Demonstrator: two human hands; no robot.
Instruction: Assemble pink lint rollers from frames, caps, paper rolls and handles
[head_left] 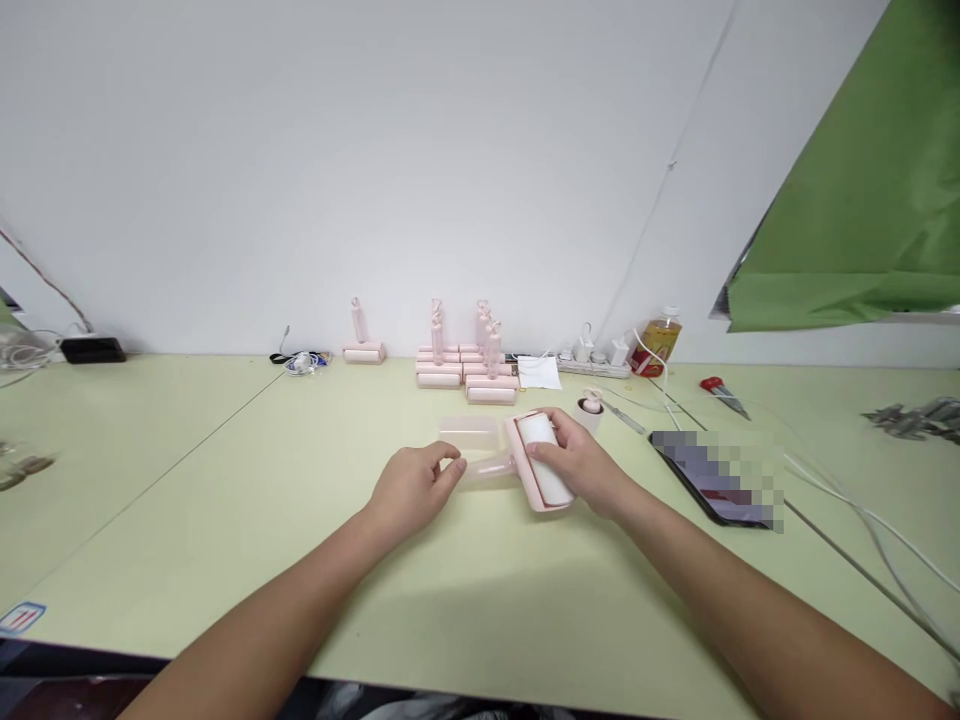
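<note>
A pink lint roller (551,470) with a white paper roll is held tilted above the table. My right hand (581,460) is wrapped around its head, thumb lying across the white roll. At the handle's far end, my left hand (420,485) pinches the tip between thumb and fingers. Just behind the handle, a translucent pinkish cover (469,432) lies on the table. Beyond it, several finished-looking pink lint rollers (491,385) stand upright in a cluster by the wall, and one separate lint roller (364,350) stands to their left.
Right of my hands are a small cup (589,412), a thin blade-like tool (624,418), a phone (712,480) and cables. A power strip (596,367), drink bottle (660,342) and white paper (538,372) sit along the wall. Red-handled pliers (724,395) lie farther right.
</note>
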